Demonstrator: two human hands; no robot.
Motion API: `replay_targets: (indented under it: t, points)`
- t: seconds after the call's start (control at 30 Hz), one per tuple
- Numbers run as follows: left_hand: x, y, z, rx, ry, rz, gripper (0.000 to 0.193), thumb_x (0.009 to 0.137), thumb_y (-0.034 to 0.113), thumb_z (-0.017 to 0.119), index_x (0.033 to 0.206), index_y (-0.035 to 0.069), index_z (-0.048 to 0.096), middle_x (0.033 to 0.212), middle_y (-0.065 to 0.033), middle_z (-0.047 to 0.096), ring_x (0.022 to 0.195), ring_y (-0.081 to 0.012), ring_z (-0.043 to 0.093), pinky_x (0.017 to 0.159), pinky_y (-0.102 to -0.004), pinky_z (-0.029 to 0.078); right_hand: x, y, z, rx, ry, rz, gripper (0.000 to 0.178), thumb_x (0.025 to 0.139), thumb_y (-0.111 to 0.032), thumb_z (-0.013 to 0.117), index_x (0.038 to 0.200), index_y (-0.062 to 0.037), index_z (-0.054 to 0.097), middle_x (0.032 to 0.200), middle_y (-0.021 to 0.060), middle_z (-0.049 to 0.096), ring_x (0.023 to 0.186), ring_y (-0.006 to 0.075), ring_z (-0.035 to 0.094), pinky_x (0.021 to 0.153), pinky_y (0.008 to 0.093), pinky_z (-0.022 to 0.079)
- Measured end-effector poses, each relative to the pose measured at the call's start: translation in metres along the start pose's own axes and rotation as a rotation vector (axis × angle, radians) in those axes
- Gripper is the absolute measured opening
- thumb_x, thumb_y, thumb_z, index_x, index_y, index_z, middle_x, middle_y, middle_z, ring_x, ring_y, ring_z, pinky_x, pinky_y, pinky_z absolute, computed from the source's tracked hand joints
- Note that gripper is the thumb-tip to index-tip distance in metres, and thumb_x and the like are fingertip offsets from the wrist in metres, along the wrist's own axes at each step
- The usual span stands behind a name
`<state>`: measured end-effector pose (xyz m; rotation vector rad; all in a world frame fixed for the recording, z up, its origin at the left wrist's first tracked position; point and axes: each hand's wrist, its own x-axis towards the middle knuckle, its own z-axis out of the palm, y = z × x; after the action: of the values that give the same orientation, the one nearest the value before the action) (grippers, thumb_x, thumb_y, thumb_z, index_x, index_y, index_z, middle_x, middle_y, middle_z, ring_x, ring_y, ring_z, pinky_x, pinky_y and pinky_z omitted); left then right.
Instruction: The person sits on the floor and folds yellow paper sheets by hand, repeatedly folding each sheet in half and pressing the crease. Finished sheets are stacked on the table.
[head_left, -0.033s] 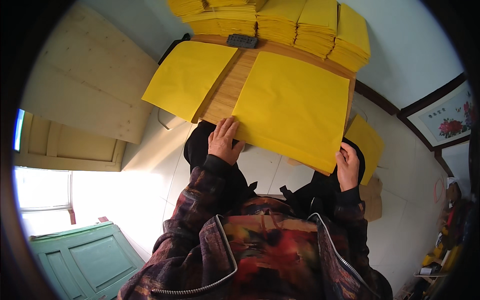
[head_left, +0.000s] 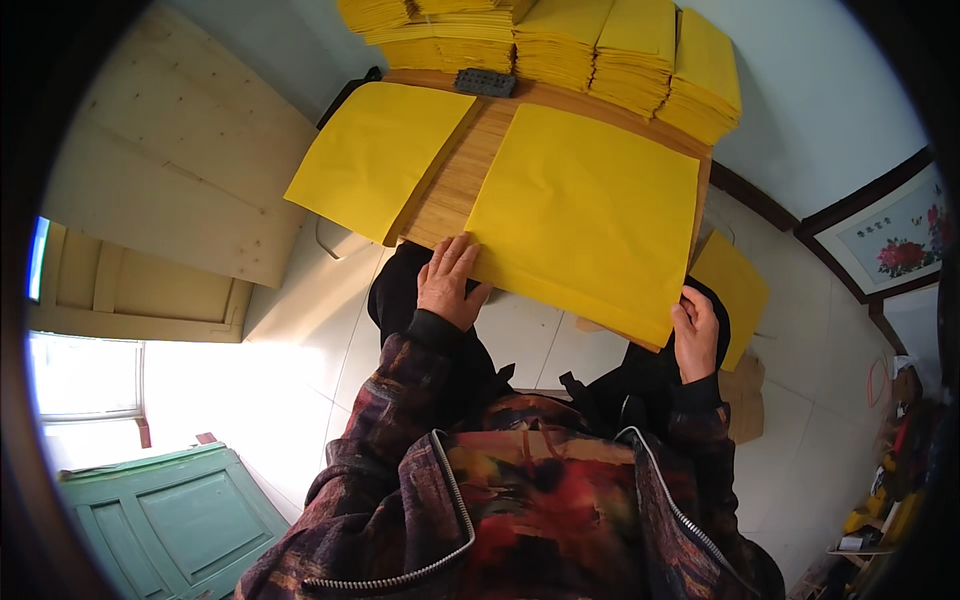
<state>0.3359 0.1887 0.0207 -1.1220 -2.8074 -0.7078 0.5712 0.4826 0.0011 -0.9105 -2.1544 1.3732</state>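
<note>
Yellow sheet point(head_left: 585, 215): lies flat on wooden table point(head_left: 478, 160), near edge toward lap. No visible shift since prior frame; suggests pause or steadying. Left hand point(head_left: 449, 284) nearly flat, fingers extended, tips at near-left corner, no grasp seen. Right hand point(head_left: 697, 335) half-curled at near-right corner; can't tell if pinching. Second yellow sheet point(head_left: 375, 155) left, yellow stacks point(head_left: 633, 52) and dark block point(head_left: 485, 83) behind; no obstruction seen.

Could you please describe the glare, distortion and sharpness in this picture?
Head view: glare whitens the floor at left; fisheye distortion bows the edges of the wooden board; the left hand, right hand and nearest yellow sheet look fairly sharp.
</note>
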Motion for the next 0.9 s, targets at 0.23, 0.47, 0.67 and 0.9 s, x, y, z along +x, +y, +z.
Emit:
replay_targets:
  t: [0.23, 0.47, 0.67, 0.9]
  points:
    - [0.0, -0.002, -0.001, 0.097, -0.047, 0.009, 0.062, 0.074, 0.03, 0.072, 0.131, 0.018, 0.051, 0.144, -0.0079, 0.04, 0.135, -0.03, 0.032, 0.104, -0.0515, 0.028, -0.004, -0.024, 0.01, -0.205, 0.072, -0.225, 0.047, 0.079, 0.001, 0.061, 0.124, -0.0021, 0.047, 0.117, 0.0169, 0.048, 0.105, 0.0312, 0.051, 0.09, 0.0364, 0.043]
    - [0.0, 0.0, -0.002, 0.113, -0.048, 0.045, 0.062, 0.074, 0.025, 0.071, 0.132, 0.018, 0.049, 0.145, -0.0071, 0.039, 0.135, -0.0288, 0.032, 0.104, -0.0463, 0.029, 0.005, -0.042, 0.002, -0.39, 0.165, -0.163, 0.044, 0.077, -0.003, 0.065, 0.119, -0.0036, 0.051, 0.117, 0.0147, 0.052, 0.104, 0.0314, 0.053, 0.088, 0.0379, 0.045]
    - [0.001, 0.0, -0.003, 0.099, -0.065, 0.03, 0.062, 0.075, 0.022, 0.07, 0.133, 0.019, 0.048, 0.146, -0.0058, 0.038, 0.137, -0.0278, 0.03, 0.104, -0.0472, 0.03, 0.009, -0.054, 0.01, -0.566, 0.071, -0.328, 0.041, 0.072, -0.008, 0.07, 0.11, -0.0027, 0.055, 0.116, 0.0113, 0.054, 0.111, 0.0333, 0.048, 0.093, 0.0389, 0.043]
    - [0.001, 0.0, -0.003, 0.101, -0.076, 0.021, 0.062, 0.075, 0.021, 0.069, 0.133, 0.02, 0.047, 0.147, -0.0043, 0.036, 0.137, -0.0269, 0.029, 0.104, -0.0491, 0.03, 0.007, -0.063, 0.007, -0.668, 0.097, -0.525, 0.029, 0.072, -0.002, 0.066, 0.101, -0.0031, 0.059, 0.11, 0.0097, 0.055, 0.102, 0.0314, 0.051, 0.083, 0.04, 0.045]
